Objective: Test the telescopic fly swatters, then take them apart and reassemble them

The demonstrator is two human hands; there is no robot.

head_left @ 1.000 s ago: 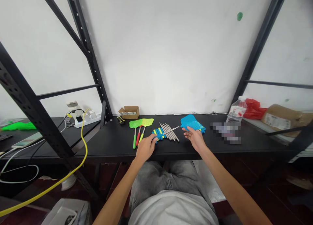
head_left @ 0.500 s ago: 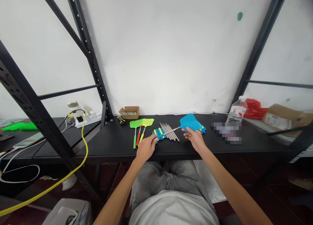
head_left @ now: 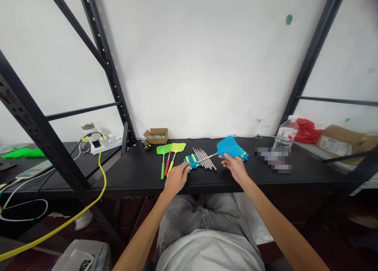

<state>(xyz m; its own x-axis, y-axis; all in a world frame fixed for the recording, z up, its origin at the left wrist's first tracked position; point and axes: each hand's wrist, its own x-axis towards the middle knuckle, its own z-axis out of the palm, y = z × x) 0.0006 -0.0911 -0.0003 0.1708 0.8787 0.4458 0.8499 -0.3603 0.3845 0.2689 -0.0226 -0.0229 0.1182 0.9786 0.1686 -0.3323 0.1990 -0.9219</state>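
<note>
A blue fly swatter (head_left: 228,146) with a metal rod is held in front of me, across both hands. My left hand (head_left: 176,177) is closed round its blue handle. My right hand (head_left: 236,168) pinches it where the rod meets the mesh head. Under the rod lie several blue and yellow handles (head_left: 194,158) side by side, with several loose metal rods (head_left: 208,161) beside them. More flat swatter heads (head_left: 244,157) show partly behind the held one. Three whole swatters, green (head_left: 162,170), red (head_left: 167,163) and yellow (head_left: 171,167), lie left of the handles, their heads overlapping.
At the back left of the black table (head_left: 126,172) stand an open cardboard box (head_left: 158,136) and a yellow-black tape measure (head_left: 146,145). A water bottle (head_left: 286,133) is on the right, near a pixelated patch. A yellow cable (head_left: 102,184) crosses the left upright.
</note>
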